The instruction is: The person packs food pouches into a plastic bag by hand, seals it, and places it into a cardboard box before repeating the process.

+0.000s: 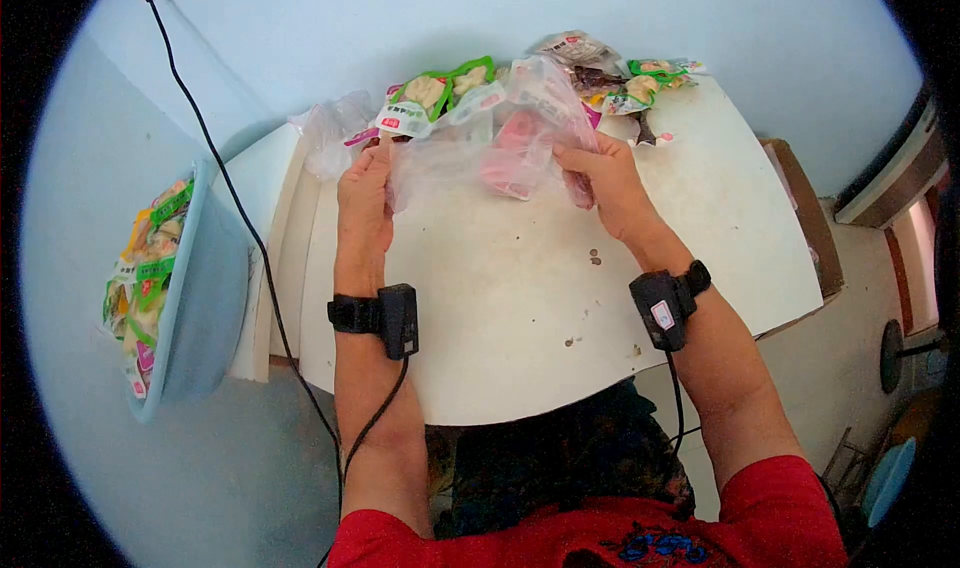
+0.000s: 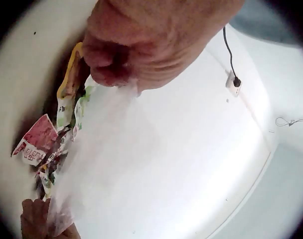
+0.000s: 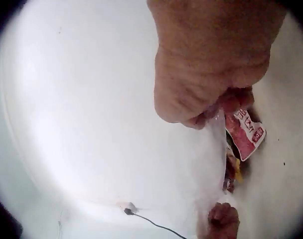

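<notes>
A clear plastic bag point(image 1: 440, 158) is stretched between both hands above the white table. The left hand point(image 1: 368, 193) pinches its left edge, and the right hand point(image 1: 612, 183) grips its right side. In the left wrist view the curled left hand point(image 2: 136, 45) holds the bag film point(image 2: 111, 149). The right wrist view has the right hand point(image 3: 211, 69) with fingers curled on the film point(image 3: 204, 159). Behind the bag, a pink-and-white packet point(image 1: 510, 183) shows through or beside the film; green-edged food packets point(image 1: 425, 93) lie at the back.
At the left stands a blue basin point(image 1: 165, 318) holding several food packets point(image 1: 150, 268). More packets point(image 1: 640, 88) lie at the table's back right. A black cable point(image 1: 225, 168) hangs from the wall socket past the table's left side. A cardboard box point(image 1: 808, 213) stands beyond the right edge.
</notes>
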`<control>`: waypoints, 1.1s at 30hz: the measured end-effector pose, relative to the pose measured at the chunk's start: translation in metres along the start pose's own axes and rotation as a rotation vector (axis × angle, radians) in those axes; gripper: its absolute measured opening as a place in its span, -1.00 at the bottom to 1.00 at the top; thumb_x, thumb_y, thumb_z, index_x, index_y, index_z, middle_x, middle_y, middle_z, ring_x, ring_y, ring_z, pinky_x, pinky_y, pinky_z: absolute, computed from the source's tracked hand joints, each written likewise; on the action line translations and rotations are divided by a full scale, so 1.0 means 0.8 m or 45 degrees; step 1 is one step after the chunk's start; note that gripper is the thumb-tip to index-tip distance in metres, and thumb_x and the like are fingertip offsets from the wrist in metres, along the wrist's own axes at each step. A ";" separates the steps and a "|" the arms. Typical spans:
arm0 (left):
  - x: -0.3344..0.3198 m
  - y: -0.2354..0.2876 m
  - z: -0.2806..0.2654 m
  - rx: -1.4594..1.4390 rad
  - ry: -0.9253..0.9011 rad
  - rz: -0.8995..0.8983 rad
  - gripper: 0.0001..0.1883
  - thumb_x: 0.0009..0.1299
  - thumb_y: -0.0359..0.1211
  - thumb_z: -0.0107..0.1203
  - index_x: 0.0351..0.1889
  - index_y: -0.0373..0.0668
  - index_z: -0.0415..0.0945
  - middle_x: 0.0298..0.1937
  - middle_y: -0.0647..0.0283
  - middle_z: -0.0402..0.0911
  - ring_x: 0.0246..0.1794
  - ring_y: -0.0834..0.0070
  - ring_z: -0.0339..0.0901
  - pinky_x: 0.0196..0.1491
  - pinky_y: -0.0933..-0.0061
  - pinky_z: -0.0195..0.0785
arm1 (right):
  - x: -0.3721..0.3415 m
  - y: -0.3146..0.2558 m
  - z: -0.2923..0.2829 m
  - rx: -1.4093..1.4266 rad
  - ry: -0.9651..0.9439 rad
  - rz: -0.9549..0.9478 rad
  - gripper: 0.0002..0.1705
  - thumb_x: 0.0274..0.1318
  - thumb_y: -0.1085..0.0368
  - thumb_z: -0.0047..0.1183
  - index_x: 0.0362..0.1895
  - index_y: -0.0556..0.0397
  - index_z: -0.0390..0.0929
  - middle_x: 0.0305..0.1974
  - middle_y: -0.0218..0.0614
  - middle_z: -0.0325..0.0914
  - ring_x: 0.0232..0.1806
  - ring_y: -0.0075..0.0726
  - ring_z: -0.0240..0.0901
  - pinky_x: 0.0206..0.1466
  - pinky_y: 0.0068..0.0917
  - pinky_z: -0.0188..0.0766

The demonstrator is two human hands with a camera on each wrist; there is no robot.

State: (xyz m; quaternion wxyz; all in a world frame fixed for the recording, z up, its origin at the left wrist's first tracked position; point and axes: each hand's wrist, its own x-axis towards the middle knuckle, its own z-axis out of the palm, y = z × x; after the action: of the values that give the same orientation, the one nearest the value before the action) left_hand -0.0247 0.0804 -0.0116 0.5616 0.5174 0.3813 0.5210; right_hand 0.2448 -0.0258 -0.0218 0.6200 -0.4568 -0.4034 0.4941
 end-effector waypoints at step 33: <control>-0.027 0.046 -0.084 1.353 0.137 -0.320 -0.64 0.16 -0.39 0.36 -0.09 -0.23 0.54 -0.40 0.30 0.58 -0.58 0.58 0.45 -0.61 0.57 0.26 | -0.007 0.012 0.019 -0.040 -0.337 0.319 -0.78 0.16 0.24 0.11 -0.42 0.13 0.61 -0.59 -0.30 0.55 -0.70 -0.46 0.48 -0.66 -0.48 0.45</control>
State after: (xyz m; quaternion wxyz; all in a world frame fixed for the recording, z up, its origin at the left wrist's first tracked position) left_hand -0.1003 0.0688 0.0104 0.2605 0.6529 0.6792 0.2113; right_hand 0.2272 -0.0278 -0.0275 0.4878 -0.4441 -0.4293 0.6168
